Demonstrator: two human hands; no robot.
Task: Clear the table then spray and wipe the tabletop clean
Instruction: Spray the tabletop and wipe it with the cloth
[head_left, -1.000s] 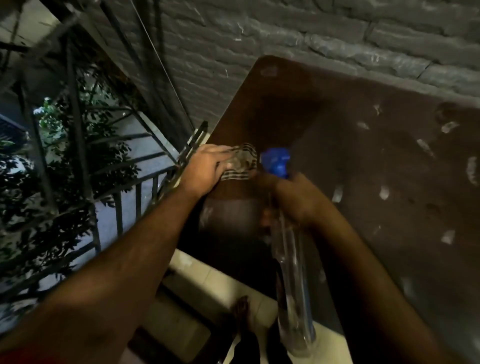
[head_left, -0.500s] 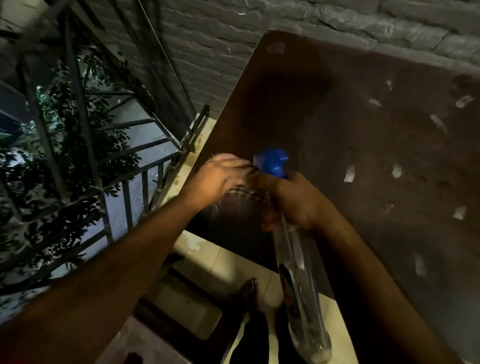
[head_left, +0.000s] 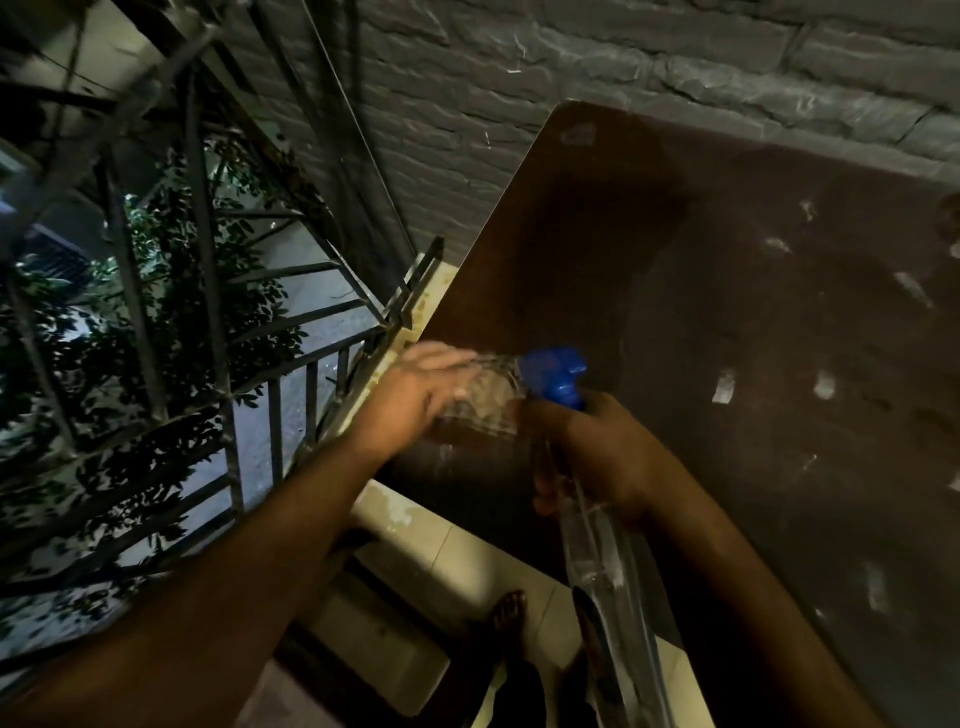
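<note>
A dark brown tabletop (head_left: 727, 322) fills the right half of the view, with pale smears and wet patches on it. My left hand (head_left: 415, 395) presses a checked cloth (head_left: 488, 405) flat on the table near its front left corner; the cloth is motion-blurred. My right hand (head_left: 592, 457) grips the neck of a clear spray bottle (head_left: 602, 566) with a blue trigger head (head_left: 556, 376). The bottle's body hangs down toward me past the table's front edge, and its head sits right beside the cloth.
A grey brick wall (head_left: 571, 62) runs behind the table. A dark metal railing (head_left: 218, 364) with foliage beyond it stands at the left. Pale floor tiles (head_left: 457, 551) and my foot (head_left: 509, 613) show below the table's front edge.
My left hand has slid the cloth back and forth over the front left corner of the table. My right hand has kept hold of the spray bottle beside it. The view has shifted slightly.
</note>
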